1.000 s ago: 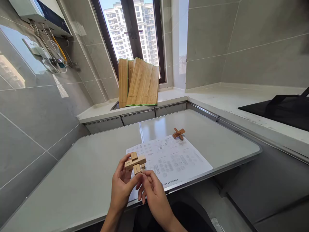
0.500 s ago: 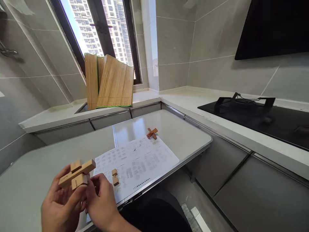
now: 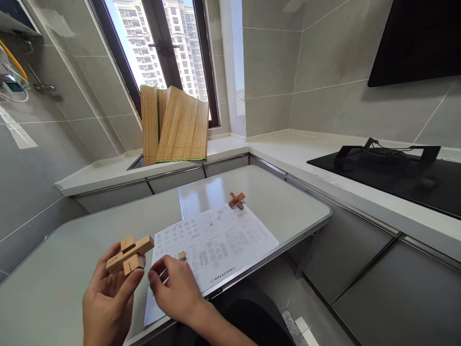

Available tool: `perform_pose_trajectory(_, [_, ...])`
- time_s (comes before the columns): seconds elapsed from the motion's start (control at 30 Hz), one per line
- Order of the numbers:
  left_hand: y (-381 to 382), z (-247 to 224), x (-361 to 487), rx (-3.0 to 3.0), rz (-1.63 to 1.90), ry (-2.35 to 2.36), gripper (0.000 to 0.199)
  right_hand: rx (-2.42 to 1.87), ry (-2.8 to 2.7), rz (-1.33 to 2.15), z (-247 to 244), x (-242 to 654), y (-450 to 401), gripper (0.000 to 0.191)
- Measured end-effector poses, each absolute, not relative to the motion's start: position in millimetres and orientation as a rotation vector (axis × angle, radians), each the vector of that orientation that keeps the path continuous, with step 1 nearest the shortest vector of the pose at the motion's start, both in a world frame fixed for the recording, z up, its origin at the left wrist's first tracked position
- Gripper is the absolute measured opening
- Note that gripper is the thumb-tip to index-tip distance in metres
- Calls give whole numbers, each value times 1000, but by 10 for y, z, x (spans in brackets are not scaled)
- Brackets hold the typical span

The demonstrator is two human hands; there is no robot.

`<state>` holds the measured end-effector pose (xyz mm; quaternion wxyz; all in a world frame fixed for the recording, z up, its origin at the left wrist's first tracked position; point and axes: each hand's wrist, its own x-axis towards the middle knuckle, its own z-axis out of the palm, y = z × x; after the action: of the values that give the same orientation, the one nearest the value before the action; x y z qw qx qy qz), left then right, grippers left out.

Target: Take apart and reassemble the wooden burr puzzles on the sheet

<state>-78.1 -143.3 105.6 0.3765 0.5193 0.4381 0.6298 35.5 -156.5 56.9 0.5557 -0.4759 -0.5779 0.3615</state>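
Note:
My left hand (image 3: 111,293) is closed around an interlocked wooden burr puzzle assembly (image 3: 130,254), raised over the table's left part. The light wood pieces cross each other, with one long bar pointing up to the right. Just to its right, apart from the assembly, is my right hand (image 3: 178,288). Its fingers are loosely curled, and nothing shows between them. A loose notched wooden puzzle piece (image 3: 182,255) lies on the printed sheet (image 3: 248,245), mostly hidden behind the right hand. At the sheet's far edge rests a darker brown crossed wooden puzzle (image 3: 236,200).
The white table (image 3: 288,202) has a rounded right corner. Behind it runs a white counter (image 3: 230,142) with folded bamboo mats (image 3: 183,127) standing by the window. On the right counter lies a black panel (image 3: 389,166) with a stand and cable.
My right hand has let go of the wooden assembly and moved right, now covering most of the loose piece. My left hand keeps its hold. The whole view has shifted slightly.

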Motion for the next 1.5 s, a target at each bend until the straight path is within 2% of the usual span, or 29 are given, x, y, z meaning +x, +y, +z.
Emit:
perform_pose_trajectory(0.03, [-1426, 1048, -780, 1322, 1597, 1118, 80, -1208, -1461, 710, 545, 432, -1567, 5])
perform_pose_trajectory(0.13, [-1421, 1034, -760, 1309, 1550, 1160, 79, -1474, -1558, 434, 445, 633, -1543, 31])
perform_pose_trajectory(0.2, [-1416, 1025, -742, 1293, 1527, 1179, 80, -1609, -1590, 374, 367, 715, -1505, 39])
perform_pose_trajectory(0.4, [-1404, 999, -697, 1310, 1465, 1170, 79, -1671, -1696, 363, 221, 773, -1426, 18])
perform_pose_trajectory(0.63, [-1423, 1001, -690, 1386, 1436, 1185, 78, -1711, -1769, 361, 234, 707, -1442, 30])
perform_pose_trajectory(0.87, [-1432, 920, -737, 1517, 1351, 1223, 78, -1596, -1665, 466, 205, 813, -1477, 17])
perform_pose_trajectory(1.03, [-1467, 903, -762, 1637, 1297, 1201, 71, -1236, -1470, 652, 438, 1148, -1678, 19])
perform_pose_trajectory(1.1, [-1493, 912, -757, 1671, 1313, 1184, 69, -1158, -1503, 618, 588, 1286, -1803, 21])
perform_pose_trajectory(1.2, [-1550, 922, -733, 1726, 1344, 1163, 66, -1123, -1614, 558, 801, 1434, -1987, 26])
perform_pose_trajectory(1.37, [-1639, 893, -699, 1905, 1303, 1171, 65, -1150, -1752, 460, 998, 1488, -2155, 14])
perform_pose_trajectory(1.5, [-1667, 857, -684, 2098, 1202, 1138, 62, -1133, -1794, 470, 1038, 1475, -2193, 13])
